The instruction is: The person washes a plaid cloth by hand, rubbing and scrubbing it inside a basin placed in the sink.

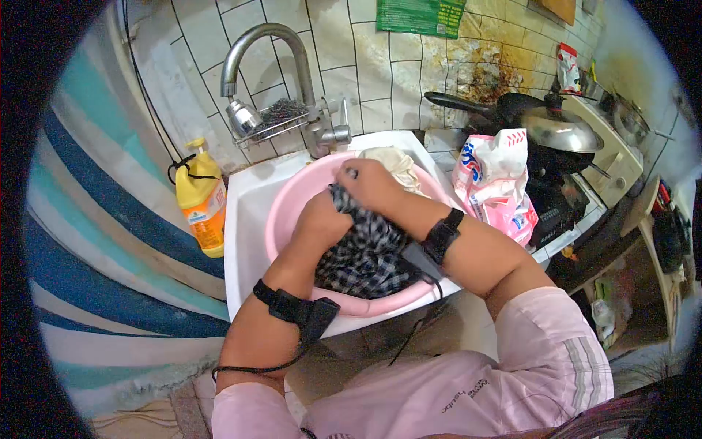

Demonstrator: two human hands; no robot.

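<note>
A black-and-white checked cloth garment lies bunched in a pink basin, which sits in the white sink. My left hand is closed on the upper part of the garment. Just above and to the right, my right hand is also closed, gripping the cloth close to the left one. Some of the fingers are hidden or slightly blurred. Behind my right hand, a cream-coloured cloth rests at the basin's back rim.
A curved metal faucet rises behind the basin, beside a wire rack. To the left stands a yellow bottle. On the right are a white-and-pink detergent bag and a lidded pan on the stove.
</note>
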